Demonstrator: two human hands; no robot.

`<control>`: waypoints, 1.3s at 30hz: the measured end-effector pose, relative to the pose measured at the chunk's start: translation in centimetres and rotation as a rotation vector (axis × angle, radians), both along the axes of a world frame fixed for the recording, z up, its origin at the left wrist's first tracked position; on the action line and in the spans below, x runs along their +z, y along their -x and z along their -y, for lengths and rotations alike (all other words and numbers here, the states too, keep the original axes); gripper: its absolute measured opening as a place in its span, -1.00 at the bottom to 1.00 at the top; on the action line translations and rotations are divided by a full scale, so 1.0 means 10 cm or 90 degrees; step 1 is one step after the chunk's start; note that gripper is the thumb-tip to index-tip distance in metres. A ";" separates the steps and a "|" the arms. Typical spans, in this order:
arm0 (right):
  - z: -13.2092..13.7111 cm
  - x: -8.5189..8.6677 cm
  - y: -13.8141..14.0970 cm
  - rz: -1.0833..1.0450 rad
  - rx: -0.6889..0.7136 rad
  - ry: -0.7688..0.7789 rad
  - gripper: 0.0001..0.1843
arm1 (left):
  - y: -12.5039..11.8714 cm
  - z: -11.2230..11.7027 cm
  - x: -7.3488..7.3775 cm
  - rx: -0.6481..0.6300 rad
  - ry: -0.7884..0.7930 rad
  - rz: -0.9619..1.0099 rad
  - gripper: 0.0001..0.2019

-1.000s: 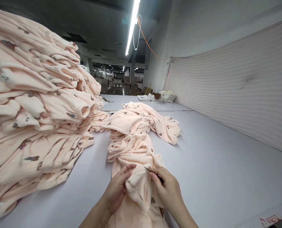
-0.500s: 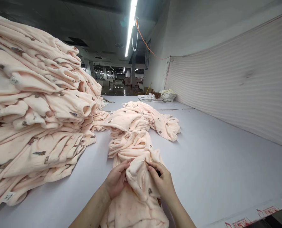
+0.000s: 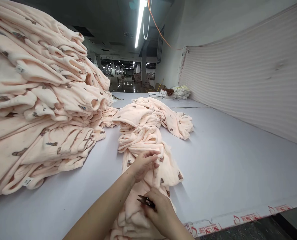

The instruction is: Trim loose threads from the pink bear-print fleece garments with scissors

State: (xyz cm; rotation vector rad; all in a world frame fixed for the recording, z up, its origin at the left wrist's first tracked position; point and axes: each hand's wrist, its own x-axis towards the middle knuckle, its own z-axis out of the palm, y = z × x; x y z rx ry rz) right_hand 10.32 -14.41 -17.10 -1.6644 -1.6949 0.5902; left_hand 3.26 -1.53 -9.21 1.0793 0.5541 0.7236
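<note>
- Closed around small dark thread snips (image 3: 146, 201), the person's right hand (image 3: 162, 208) is holding them with their blades pointing left, the two tips standing slightly apart.
- Just beyond the right hand, the left hand (image 3: 145, 165) is showing bent fingers with a narrow gap at the tips; whether they are pinching any cloth, one cannot tell.
- Pale pink garment (image 3: 172, 170), soft and dotted with small brown prints, is lying beneath both hands; its cloth is running under the snips, spreading out to the right of the left hand's fingertips and sagging in loose folds toward the person.
- Farther out, bunched pink cloth (image 3: 140, 138) is lying in line beyond the left hand, with a printed length of it draping to the right.
- To the left, a tall heap of like garments (image 3: 63, 105) is rising well above the hands, a white label (image 3: 27, 181) showing near its bottom.
- All this is resting on a pale table (image 3: 228, 163), whose near right edge is bearing red-printed tape (image 3: 250, 217).
- Beyond, folded stacks (image 3: 182, 92) are sitting beside a striped sheet (image 3: 253, 83) that is hanging along the wall.
</note>
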 end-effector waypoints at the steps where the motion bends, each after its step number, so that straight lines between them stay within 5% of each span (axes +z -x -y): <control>1: -0.03 -0.02 -0.02 -0.007 -0.004 -0.013 -0.75 | 0.08 0.01 0.00 0.007 0.005 -0.007 -0.85; 6: -0.02 0.03 -0.08 -0.104 0.021 -0.039 -0.81 | 0.73 0.08 -0.15 0.195 0.006 -0.052 -0.80; 9: 0.01 0.06 -0.01 -0.089 0.116 -0.038 -0.60 | 1.14 0.22 -0.32 0.335 -0.003 -0.111 -0.78; 13: -0.07 0.07 0.05 -0.137 0.099 -0.069 -0.64 | 1.39 0.56 -0.54 0.338 -0.073 -0.277 -0.77; 18: -0.19 0.20 0.02 -0.332 0.021 -0.009 -0.84 | 1.07 0.88 -0.55 0.200 -0.275 -0.337 -0.76; 20: -0.20 0.26 0.02 -0.424 0.018 0.008 -0.80 | 0.86 0.88 -0.49 0.176 -0.255 -0.322 -0.65; 23: -0.20 0.31 -0.01 -0.550 -0.016 -0.009 -0.79 | 0.65 0.82 -0.45 0.194 -0.214 -0.267 -0.74; 25: -0.19 0.32 -0.09 -0.525 -0.062 -0.052 -0.81 | 0.61 0.79 -0.48 0.234 -0.227 -0.236 -0.80; 28: -0.17 0.33 -0.24 -0.308 -0.106 -0.140 -0.89 | 0.63 0.79 -0.56 0.331 -0.269 -0.250 -0.75; 32: -0.12 0.38 -0.35 -0.115 -0.127 -0.168 -0.71 | 0.65 0.81 -0.60 0.376 -0.316 -0.226 -0.73; 36: -0.11 0.36 -0.35 -0.195 -0.134 -0.052 -0.85 | 0.69 0.74 -0.59 0.366 -0.261 -0.153 -0.75; 39: -0.13 0.33 -0.26 -0.295 -0.100 -0.003 -0.78 | 0.75 0.71 -0.56 0.398 -0.362 -0.220 -0.77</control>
